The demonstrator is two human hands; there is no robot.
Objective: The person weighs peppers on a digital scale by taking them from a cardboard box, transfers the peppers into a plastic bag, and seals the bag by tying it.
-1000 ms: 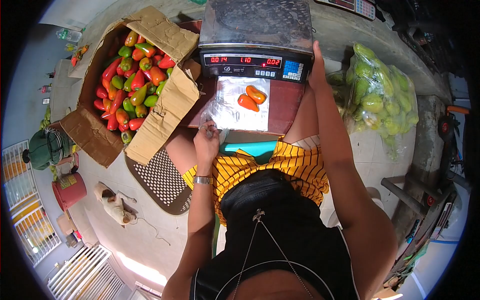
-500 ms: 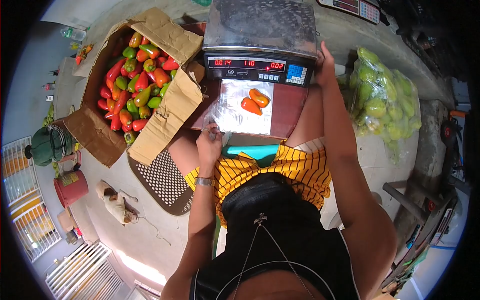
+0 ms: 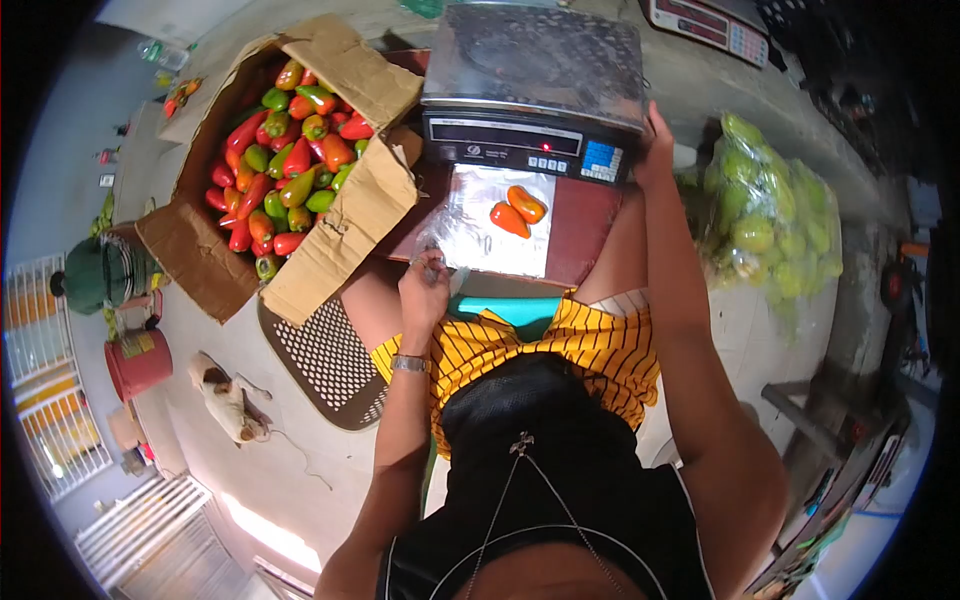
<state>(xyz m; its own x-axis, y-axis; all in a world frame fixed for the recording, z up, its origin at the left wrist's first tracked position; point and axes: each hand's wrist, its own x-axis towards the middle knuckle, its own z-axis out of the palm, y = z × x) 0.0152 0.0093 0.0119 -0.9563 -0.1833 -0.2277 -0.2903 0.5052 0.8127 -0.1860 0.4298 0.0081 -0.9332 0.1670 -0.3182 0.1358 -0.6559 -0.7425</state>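
My left hand (image 3: pixel 425 285) is closed, its fingers pinching crumpled clear plastic film (image 3: pixel 440 245) at the near left corner of a shiny white tray (image 3: pixel 480 250). Two orange peppers (image 3: pixel 510 220) lie side by side on the tray, which rests on a dark red surface (image 3: pixel 583 225). Beyond it stands a digital scale (image 3: pixel 530 60) with a bare metal platform; its number display is dark and one red light glows. My right hand (image 3: pixel 655 145) is at the scale's right side, one finger stretched out along the edge; the other fingers are partly hidden.
To the left, an open cardboard box (image 3: pixel 340 240) holds many red and green peppers (image 3: pixel 285 165). A clear bag of green produce (image 3: pixel 765 215) stands on the right. A second scale (image 3: pixel 705 25) is at the back right. A dog (image 3: pixel 230 400) lies on the floor.
The scale's red digits, lit half a second ago, are now off. My hands stay in about the same places, and the view has shifted slightly.
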